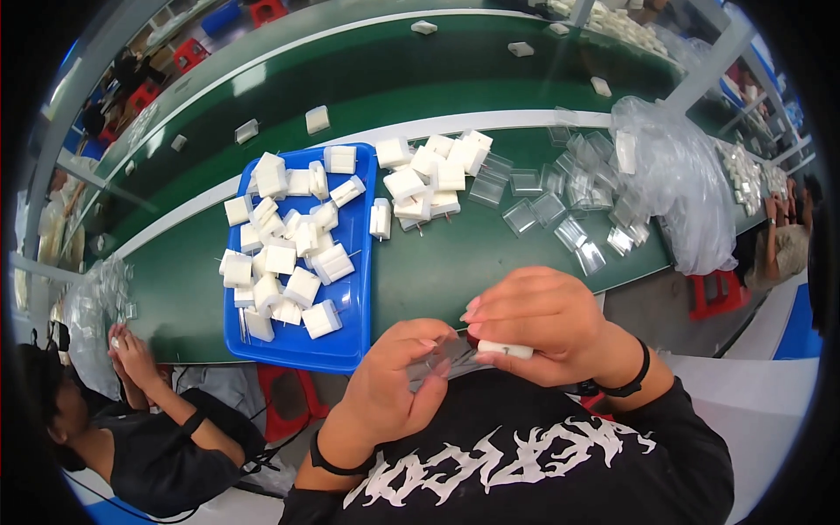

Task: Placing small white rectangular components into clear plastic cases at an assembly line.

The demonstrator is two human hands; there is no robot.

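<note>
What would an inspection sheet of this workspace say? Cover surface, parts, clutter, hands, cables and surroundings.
Surface: green table; blue tray at its near edge.
Parts: white blocks, jumbled in the tray and heaped right of it; clear cases scattered farther right.
Clutter: crumpled plastic bag beside the cases.
Hands: left hand holds a clear case; right hand holds a white block.
Cables: thin dark cords near the left co-worker; where they lead can't be told.
Surroundings: green belt beyond the table; red stools; co-workers both sides.
</note>
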